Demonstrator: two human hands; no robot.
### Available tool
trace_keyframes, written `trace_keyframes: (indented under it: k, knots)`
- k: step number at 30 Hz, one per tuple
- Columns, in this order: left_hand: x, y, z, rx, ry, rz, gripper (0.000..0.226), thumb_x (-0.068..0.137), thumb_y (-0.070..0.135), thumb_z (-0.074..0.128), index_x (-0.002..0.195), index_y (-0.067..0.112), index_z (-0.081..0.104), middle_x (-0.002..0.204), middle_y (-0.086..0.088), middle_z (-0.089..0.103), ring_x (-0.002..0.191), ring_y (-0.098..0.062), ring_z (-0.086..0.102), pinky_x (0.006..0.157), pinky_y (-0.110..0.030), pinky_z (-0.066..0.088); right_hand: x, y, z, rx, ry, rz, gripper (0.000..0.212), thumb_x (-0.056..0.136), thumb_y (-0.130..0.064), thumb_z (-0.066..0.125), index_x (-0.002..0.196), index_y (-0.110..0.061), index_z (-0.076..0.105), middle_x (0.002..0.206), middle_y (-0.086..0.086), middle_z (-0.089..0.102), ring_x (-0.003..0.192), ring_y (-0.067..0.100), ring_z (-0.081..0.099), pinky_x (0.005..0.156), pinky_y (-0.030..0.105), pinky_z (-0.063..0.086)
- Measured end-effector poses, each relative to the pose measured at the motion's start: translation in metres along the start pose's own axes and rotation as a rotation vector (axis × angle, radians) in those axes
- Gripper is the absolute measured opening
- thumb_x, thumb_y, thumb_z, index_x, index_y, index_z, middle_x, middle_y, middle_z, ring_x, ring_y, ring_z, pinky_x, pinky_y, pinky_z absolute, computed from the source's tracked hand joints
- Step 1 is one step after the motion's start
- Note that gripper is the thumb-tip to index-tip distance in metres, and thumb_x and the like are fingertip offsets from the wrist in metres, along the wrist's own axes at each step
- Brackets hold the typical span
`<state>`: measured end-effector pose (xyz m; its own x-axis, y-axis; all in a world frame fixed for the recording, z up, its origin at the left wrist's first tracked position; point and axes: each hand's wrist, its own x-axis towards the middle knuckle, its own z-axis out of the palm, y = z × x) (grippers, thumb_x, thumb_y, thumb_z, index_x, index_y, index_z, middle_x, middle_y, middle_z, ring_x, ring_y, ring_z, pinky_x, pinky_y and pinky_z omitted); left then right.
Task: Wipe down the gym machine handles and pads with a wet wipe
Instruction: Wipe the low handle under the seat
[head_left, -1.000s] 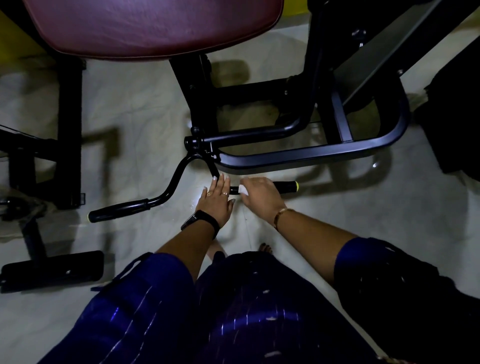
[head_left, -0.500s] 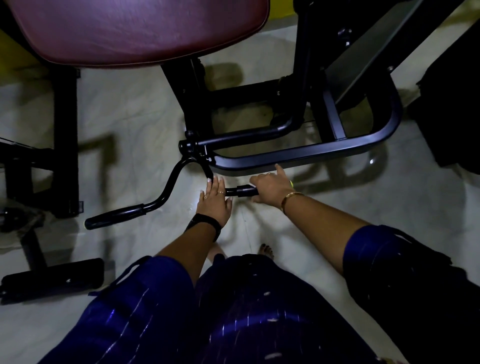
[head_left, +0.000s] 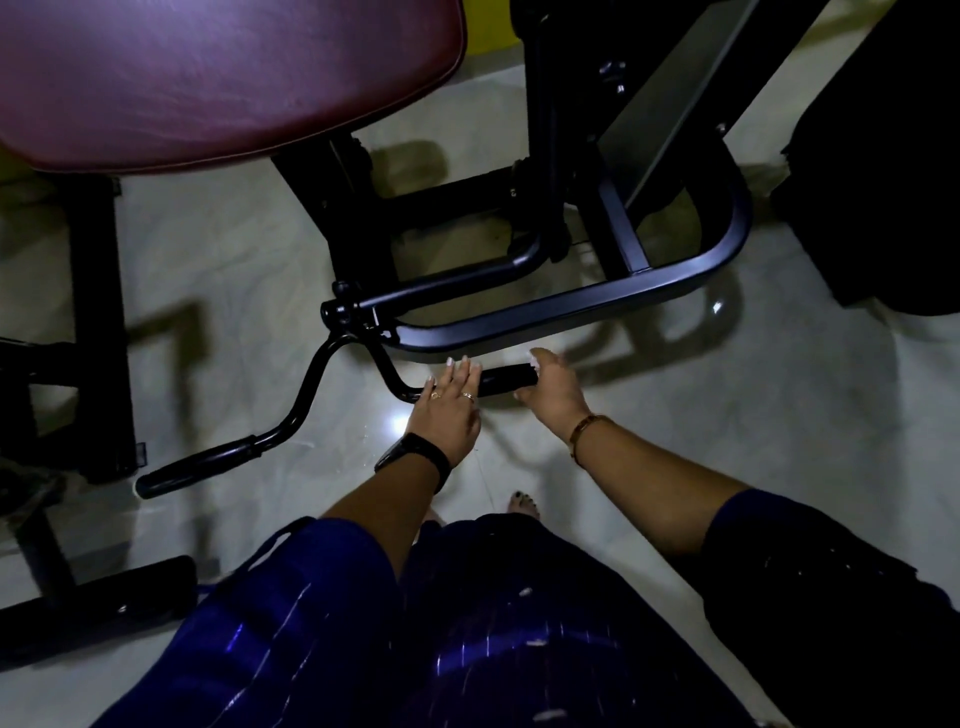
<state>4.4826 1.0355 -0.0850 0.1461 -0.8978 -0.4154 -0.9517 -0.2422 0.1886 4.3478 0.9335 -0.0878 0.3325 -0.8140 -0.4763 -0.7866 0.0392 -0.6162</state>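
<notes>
At the bottom of the frame your dark blue garment (head_left: 467, 649) fills the view, with the toes (head_left: 522, 504) of one foot showing just above it on the pale floor (head_left: 234, 260). Your two forearms reach up to the middle of the frame, a black watch (head_left: 410, 452) on the left wrist and a gold bracelet (head_left: 584, 428) on the right. Your left hand (head_left: 447, 405) lies flat with its fingers straight and close together, resting on the curved black handle bar (head_left: 306, 395) where it meets the right grip (head_left: 506, 376). Your right hand (head_left: 553, 387) is wrapped round the outer end of that grip, thumb on top; a pale scrap (head_left: 535, 357) shows at the thumb, too small to tell whether it is the wipe. The left grip (head_left: 197, 465) hangs untouched at lower left. Above the hands runs the black frame tube (head_left: 571, 306), and at upper left sits the maroon seat pad (head_left: 208, 78)
</notes>
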Motion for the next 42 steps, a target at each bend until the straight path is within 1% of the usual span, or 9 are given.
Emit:
trace_keyframes:
  k: [7, 12, 18, 23, 28, 33, 36, 39, 42]
  knots:
    - [0.005, 0.000, -0.002, -0.088, -0.021, 0.001, 0.061, 0.104, 0.026, 0.035, 0.156, 0.013, 0.006, 0.164, -0.006, 0.007, 0.151, -0.021, 0.002, 0.120, -0.035, 0.005, -0.007, 0.004, -0.004, 0.174, 0.178, 0.193, 0.030, 0.092, -0.007, 0.052, 0.120, -0.007, 0.064, 0.114, 0.016, 0.067, 0.105, 0.033, 0.062, 0.086, 0.030, 0.049]
    - [0.013, 0.004, -0.009, -0.394, 0.031, -0.097, 0.048, 0.105, 0.024, 0.037, 0.151, 0.011, 0.033, 0.157, -0.011, 0.032, 0.149, -0.025, 0.018, 0.120, -0.037, 0.015, -0.010, -0.001, -0.021, 0.531, 0.274, 0.300, 0.026, 0.090, -0.004, 0.052, 0.113, -0.008, 0.064, 0.098, 0.006, 0.066, 0.089, 0.023, 0.063, 0.080, 0.029, 0.052]
    - [0.012, 0.015, -0.034, -0.798, 0.059, -0.309, 0.042, 0.105, 0.029, 0.038, 0.143, 0.012, 0.048, 0.148, -0.012, 0.046, 0.140, -0.027, 0.037, 0.112, -0.030, 0.030, -0.008, -0.021, -0.042, 1.068, 0.099, 0.281, 0.033, 0.091, 0.010, 0.037, 0.119, 0.002, 0.052, 0.105, 0.017, 0.058, 0.097, 0.032, 0.059, 0.081, 0.040, 0.052]
    - [0.019, 0.021, -0.056, -1.201, 0.113, -0.482, 0.043, 0.103, 0.038, 0.043, 0.128, 0.008, 0.060, 0.135, -0.011, 0.056, 0.130, -0.027, 0.047, 0.106, -0.032, 0.035, -0.012, -0.042, -0.051, 1.084, -0.018, 0.205, 0.028, 0.091, 0.010, 0.036, 0.090, -0.011, 0.054, 0.089, 0.010, 0.058, 0.080, 0.021, 0.060, 0.069, 0.030, 0.053]
    - [0.030, 0.024, -0.078, -1.562, 0.076, -0.448, 0.040, 0.101, 0.042, 0.045, 0.106, 0.009, 0.065, 0.104, -0.008, 0.068, 0.107, -0.025, 0.061, 0.092, -0.033, 0.049, -0.013, -0.064, -0.053, 1.067, -0.038, 0.119, 0.030, 0.089, 0.012, 0.041, 0.087, -0.013, 0.056, 0.086, 0.009, 0.062, 0.079, 0.020, 0.061, 0.069, 0.032, 0.052]
    - [0.022, 0.032, -0.095, -1.675, 0.163, -0.430, 0.017, 0.099, 0.018, 0.056, 0.084, 0.011, 0.060, 0.053, 0.010, 0.061, 0.049, -0.003, 0.058, 0.047, -0.013, 0.044, -0.014, -0.078, -0.052, 1.033, -0.056, 0.096, 0.024, 0.090, 0.010, 0.047, 0.090, -0.011, 0.058, 0.097, 0.013, 0.063, 0.089, 0.024, 0.062, 0.074, 0.031, 0.053]
    - [0.015, 0.027, -0.098, -1.643, 0.184, -0.383, 0.006, 0.095, 0.002, 0.057, 0.094, 0.005, 0.062, 0.057, 0.009, 0.065, 0.048, -0.001, 0.055, 0.048, -0.012, 0.043, -0.017, -0.088, -0.050, 1.079, -0.072, 0.065, 0.021, 0.094, 0.009, 0.047, 0.090, -0.010, 0.055, 0.094, 0.012, 0.061, 0.084, 0.021, 0.062, 0.071, 0.028, 0.054]
    - [0.008, 0.016, -0.103, -1.620, 0.258, -0.404, 0.027, 0.092, -0.008, 0.056, 0.119, -0.005, 0.057, 0.060, 0.007, 0.067, 0.042, 0.000, 0.054, 0.047, -0.013, 0.043, -0.019, -0.104, -0.045, 1.080, -0.097, 0.026, 0.018, 0.093, 0.011, 0.046, 0.096, -0.006, 0.053, 0.092, 0.012, 0.059, 0.088, 0.026, 0.060, 0.075, 0.033, 0.053]
    - [-0.003, 0.005, -0.110, -1.654, 0.343, -0.410, 0.034, 0.091, -0.013, 0.053, 0.124, -0.007, 0.054, 0.064, 0.005, 0.070, 0.054, -0.004, 0.064, 0.059, -0.015, 0.052, -0.020, -0.119, -0.038, 0.960, -0.114, -0.001, 0.021, 0.090, 0.011, 0.048, 0.093, -0.008, 0.054, 0.100, 0.018, 0.060, 0.092, 0.028, 0.058, 0.075, 0.033, 0.051]
